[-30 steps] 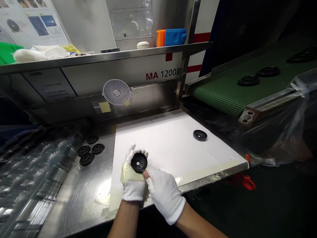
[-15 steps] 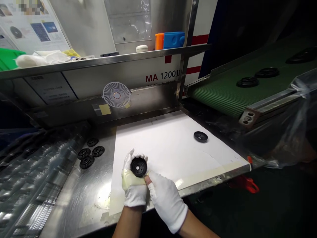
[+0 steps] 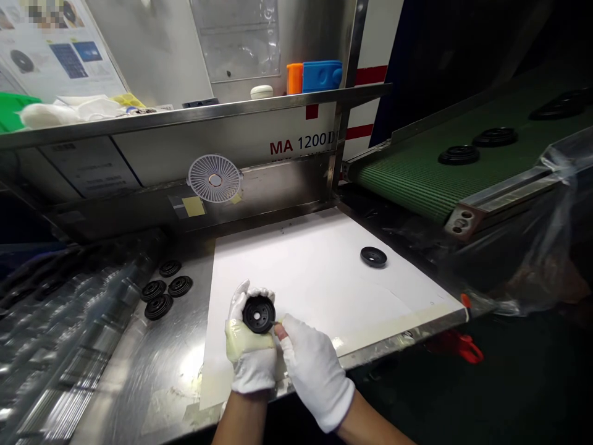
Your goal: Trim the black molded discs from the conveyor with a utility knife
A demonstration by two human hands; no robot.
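The gloved left hand cups a black round rubber part in its taped fingers, face up, near the front edge of a white sheet on the steel counter. The gloved right hand presses in beside it, its bare fingertip at the part's rim, perhaps pinching something thin, though that is too small to tell. The hands are together on the one part. A black cup-shaped part sits near the sheet's right edge. Four black ribbed discs lie on the counter left of the sheet, and more black discs sit on a green conveyor belt.
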